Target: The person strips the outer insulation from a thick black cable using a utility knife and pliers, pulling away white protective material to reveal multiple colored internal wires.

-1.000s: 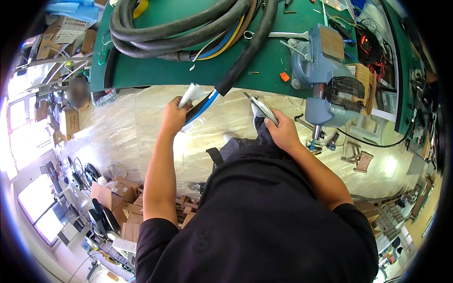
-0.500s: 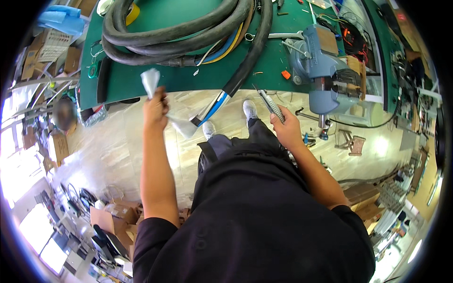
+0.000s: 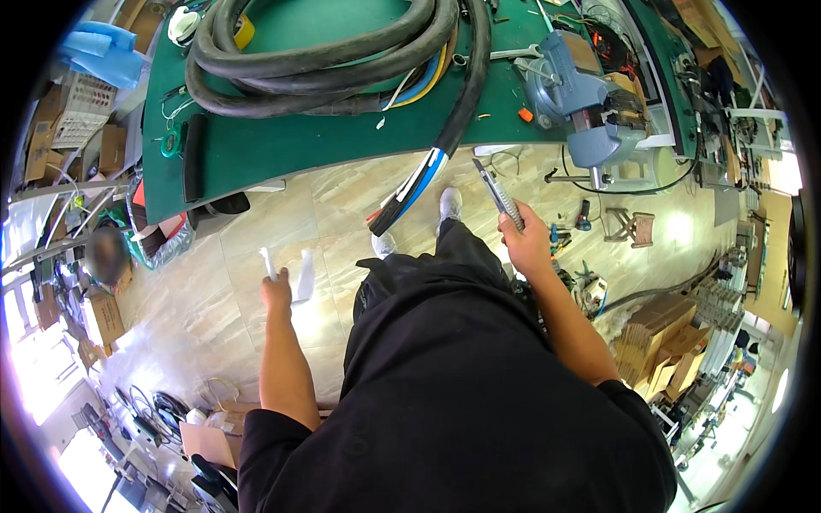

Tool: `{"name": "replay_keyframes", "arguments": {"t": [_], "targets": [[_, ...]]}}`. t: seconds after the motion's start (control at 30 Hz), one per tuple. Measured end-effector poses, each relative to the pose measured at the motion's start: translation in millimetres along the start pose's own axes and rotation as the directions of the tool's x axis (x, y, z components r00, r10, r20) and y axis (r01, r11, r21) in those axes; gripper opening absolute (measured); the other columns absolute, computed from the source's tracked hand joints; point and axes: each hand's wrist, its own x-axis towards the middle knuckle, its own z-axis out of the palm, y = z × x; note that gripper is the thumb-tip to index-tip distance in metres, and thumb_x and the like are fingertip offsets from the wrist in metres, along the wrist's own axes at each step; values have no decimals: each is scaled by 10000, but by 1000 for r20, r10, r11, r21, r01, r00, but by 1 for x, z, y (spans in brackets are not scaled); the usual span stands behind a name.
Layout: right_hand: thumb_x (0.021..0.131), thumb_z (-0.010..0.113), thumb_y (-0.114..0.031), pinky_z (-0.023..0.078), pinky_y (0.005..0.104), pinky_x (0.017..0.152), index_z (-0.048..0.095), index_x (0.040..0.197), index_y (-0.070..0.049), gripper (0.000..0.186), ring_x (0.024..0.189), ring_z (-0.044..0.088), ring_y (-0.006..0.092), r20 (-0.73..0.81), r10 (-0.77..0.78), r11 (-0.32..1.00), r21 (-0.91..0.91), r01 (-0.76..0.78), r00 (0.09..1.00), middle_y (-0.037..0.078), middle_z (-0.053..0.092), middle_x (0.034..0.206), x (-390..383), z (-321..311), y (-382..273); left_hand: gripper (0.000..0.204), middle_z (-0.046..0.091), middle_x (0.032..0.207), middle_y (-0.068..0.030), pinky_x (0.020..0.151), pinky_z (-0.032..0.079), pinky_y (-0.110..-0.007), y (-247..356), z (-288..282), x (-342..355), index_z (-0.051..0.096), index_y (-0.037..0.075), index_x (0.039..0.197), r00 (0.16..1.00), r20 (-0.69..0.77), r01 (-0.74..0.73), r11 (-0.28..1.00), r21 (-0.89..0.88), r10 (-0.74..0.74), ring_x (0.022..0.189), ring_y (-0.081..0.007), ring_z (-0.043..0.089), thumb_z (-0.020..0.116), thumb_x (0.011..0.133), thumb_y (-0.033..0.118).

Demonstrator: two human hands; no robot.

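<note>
My left hand (image 3: pixel 277 289) is closed on a limp white strip (image 3: pixel 305 275), whose two ends stick out over the floor, left of my legs. In my right hand (image 3: pixel 526 239) is a utility knife (image 3: pixel 499 197), its blade pointing up and away toward the bench. Between the hands, a thick black cable (image 3: pixel 466 103) hangs over the bench's near edge. Its jacket ends there, and a bundle of bared inner wires (image 3: pixel 409 197) shows, black, blue and white with a reddish tip. Neither hand touches the cable.
The rest of the cable lies in a large coil (image 3: pixel 316 68) on the green bench (image 3: pixel 282 145). A blue-grey vise (image 3: pixel 581 94) sits at its right, near a wrench (image 3: pixel 505 54). A yellow tape roll (image 3: pixel 244 32) is behind the coil. A small stool (image 3: pixel 630 228) stands on the floor.
My left hand has moved down and toward me with the white strip, away from the cable end. The bared wires now show more fully. The knife stays in my right hand.
</note>
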Motion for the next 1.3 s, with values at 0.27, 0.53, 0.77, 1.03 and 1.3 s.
{"name": "replay_keyframes", "arguments": {"t": [0.27,0.53,0.77,1.03,1.3], "targets": [[910,621,-187,478,322,631,608,1199,12,351,643,575,169,-15,12,999,-37,-12,1000,120,637,763,-5,-8,-20,421,687,979,-257,829,494,-478,24,31,-7,674,-33,1037,995,32,-98,995,18,97,958,-388,665,587,900,356],[906,623,-172,477,328,625,617,1192,-2,333,640,584,169,8,15,999,-40,-15,1000,100,634,741,7,-9,-4,352,702,874,-180,779,495,-420,109,-21,-16,711,22,977,989,12,-139,965,-224,146,862,-325,671,543,918,325],[925,606,-158,462,272,596,604,1218,0,333,629,551,103,46,35,998,42,-37,998,32,613,745,10,-5,-8,353,694,972,-213,830,488,-476,119,-69,-8,715,59,987,988,-86,-133,987,-93,125,955,-409,641,513,933,344],[939,598,-149,428,247,542,593,1191,13,300,590,512,78,47,23,995,97,-28,999,18,587,750,19,-7,-12,436,685,1039,-213,892,463,-510,77,-95,-14,694,23,1035,972,-208,-68,979,192,109,1062,-384,607,453,971,380],[972,571,-167,440,230,545,578,1181,19,280,599,535,77,9,-35,984,173,33,999,28,601,772,24,9,-60,395,685,887,-156,653,538,-388,29,-151,21,675,-11,1021,958,-183,132,906,-402,-221,758,-268,681,488,981,335]]}}
